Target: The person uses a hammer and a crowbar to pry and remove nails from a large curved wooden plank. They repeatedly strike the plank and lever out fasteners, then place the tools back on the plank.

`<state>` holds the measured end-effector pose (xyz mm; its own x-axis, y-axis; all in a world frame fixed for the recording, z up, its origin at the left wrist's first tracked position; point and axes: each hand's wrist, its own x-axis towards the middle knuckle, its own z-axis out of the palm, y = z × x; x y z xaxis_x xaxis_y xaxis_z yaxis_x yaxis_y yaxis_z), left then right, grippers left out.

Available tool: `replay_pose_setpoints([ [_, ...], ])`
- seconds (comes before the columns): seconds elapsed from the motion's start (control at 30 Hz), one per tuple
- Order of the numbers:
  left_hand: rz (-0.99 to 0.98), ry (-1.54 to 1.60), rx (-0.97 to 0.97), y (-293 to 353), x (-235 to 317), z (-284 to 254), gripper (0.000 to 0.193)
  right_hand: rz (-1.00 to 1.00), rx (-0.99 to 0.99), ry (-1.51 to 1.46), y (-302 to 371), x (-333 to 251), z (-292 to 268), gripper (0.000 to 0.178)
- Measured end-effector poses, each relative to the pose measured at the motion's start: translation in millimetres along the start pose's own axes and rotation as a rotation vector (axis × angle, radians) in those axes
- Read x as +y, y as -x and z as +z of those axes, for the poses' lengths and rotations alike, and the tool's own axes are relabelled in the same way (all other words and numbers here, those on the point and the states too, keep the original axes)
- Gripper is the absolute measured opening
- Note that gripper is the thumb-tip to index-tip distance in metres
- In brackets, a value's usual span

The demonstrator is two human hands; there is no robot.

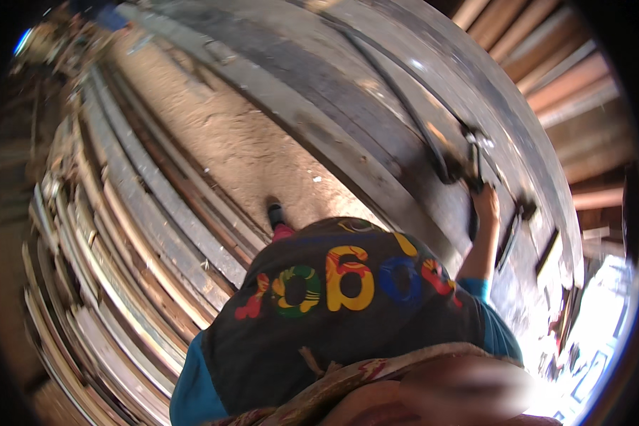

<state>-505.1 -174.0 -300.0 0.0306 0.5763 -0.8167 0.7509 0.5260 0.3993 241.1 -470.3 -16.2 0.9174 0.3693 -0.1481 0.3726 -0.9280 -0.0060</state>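
The fingers of the right hand [485,204] are curled together around a dark handle [473,177] of a tool, knuckles toward the camera, so the closed grip is plain though single fingertips are hidden behind the hand. The handle is dark, slim and upright in the picture, its long axis running from the fist up toward a small metal fitting [480,139] that glints above it; its lower end shows as a dark strip just beside the wrist. It stands on the wide grey workbench [376,106], at that bench's right part, touching or just above the top; I cannot tell which. A thin dark rod or cable [397,92] runs from the fitting along the bench toward the upper left. Just right of the hand lie two more dark, narrow pieces [512,238], tilted the same way, apart from the hand. The right forearm is bare up to a blue sleeve [479,287]. The left hand is out of sight, so its fingers cannot be told. Below, the person's dark shirt with coloured shapes [341,298] fills the middle, and one foot in a dark shoe [275,213] rests on the dusty earthen floor [234,142]. Long planks [121,270] are stacked thickly along the left, and reddish boards [568,78] lean at the upper right. Bright daylight enters at the lower right.
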Motion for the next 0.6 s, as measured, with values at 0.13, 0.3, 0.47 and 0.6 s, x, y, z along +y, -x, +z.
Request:
replay_pose_setpoints([
  [0.13, 0.112, -0.018, -0.107, -68.4, 81.4, -7.7, 0.041, 0.112, -0.008, -0.046, 17.1, -8.4, -9.5, 0.051],
  [0.3, 0.201, -0.026, -0.203, -140.2, 154.7, -12.9, 0.039, 0.044, 0.363, 0.012, 37.1, -76.3, -25.1, 0.042],
  [0.47, 0.242, 0.138, -0.290, -189.7, 163.2, -25.2, 0.038, -0.321, 0.411, -0.211, 14.8, -194.0, -18.0, 0.047],
  [0.6, 0.280, 0.250, -0.372, -205.6, 167.8, -21.2, 0.036, -0.177, 0.206, -0.002, -9.3, -237.7, -9.3, 0.042],
])
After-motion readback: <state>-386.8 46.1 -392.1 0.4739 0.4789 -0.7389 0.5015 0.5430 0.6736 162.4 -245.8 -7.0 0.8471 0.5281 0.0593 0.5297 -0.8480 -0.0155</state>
